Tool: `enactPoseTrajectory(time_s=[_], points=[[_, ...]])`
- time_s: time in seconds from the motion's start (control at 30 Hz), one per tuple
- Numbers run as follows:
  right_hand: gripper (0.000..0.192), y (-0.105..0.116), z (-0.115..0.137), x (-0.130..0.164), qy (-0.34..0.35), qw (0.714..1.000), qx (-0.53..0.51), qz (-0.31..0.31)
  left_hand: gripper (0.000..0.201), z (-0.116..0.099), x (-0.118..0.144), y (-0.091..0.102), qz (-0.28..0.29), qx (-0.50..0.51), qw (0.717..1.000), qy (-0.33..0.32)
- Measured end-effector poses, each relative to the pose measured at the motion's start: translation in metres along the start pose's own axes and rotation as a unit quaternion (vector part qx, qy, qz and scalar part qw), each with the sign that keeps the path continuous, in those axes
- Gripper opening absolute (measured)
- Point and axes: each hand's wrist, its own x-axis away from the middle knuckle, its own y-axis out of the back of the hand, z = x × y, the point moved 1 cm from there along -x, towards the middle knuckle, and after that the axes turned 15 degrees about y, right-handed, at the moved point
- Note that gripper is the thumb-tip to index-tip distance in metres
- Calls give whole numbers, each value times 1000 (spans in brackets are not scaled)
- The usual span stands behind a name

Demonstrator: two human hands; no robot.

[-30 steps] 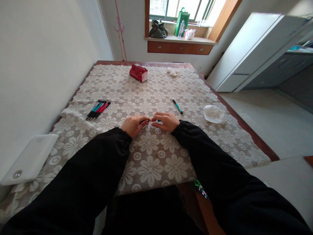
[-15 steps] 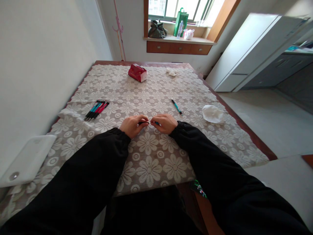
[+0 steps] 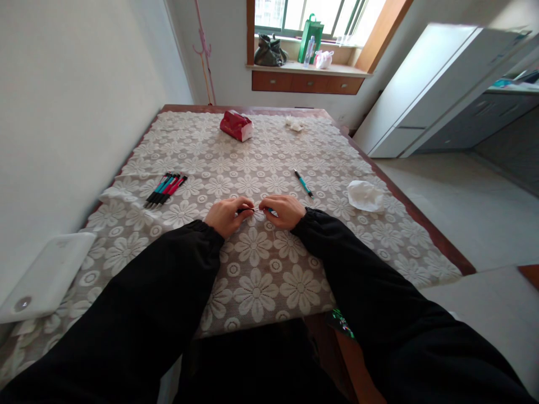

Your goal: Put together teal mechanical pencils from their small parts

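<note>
My left hand (image 3: 226, 217) pinches a small black pen part (image 3: 245, 211) just above the tablecloth. Facing it, my right hand (image 3: 287, 211) is closed on a teal pen part (image 3: 270, 210), mostly hidden by the fingers. A thin piece shows in the narrow gap between the fingertips, too small to make out clearly. Beyond my right hand lies a single teal and black pen (image 3: 304, 183). Several black, teal and red pens (image 3: 165, 189) lie side by side to the left of my left hand.
A floral lace tablecloth (image 3: 257, 292) covers the table. On it are a red tissue pack (image 3: 236, 125), crumpled tissue (image 3: 295, 123), a white crumpled wrapper (image 3: 365, 196) at right and a white plastic object (image 3: 44, 275) at left. A wall borders the left side.
The gap between my two hands' fingertips has widened a little, as the left hand's fingers shifted slightly left. The pens on the table stay where they were.
</note>
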Motion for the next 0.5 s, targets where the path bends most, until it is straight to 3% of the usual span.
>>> enactPoseTrajectory(time_s=[0.27,0.37,0.5], points=[[15,3,-1,0,-31,999,30,11,18,3,-1,4,-76,13,990,115],[16,2,0,0,-18,999,31,15,19,5,-3,0,-37,59,994,78],[17,0,1,0,18,999,28,16,17,3,-2,-3,18,36,999,5]])
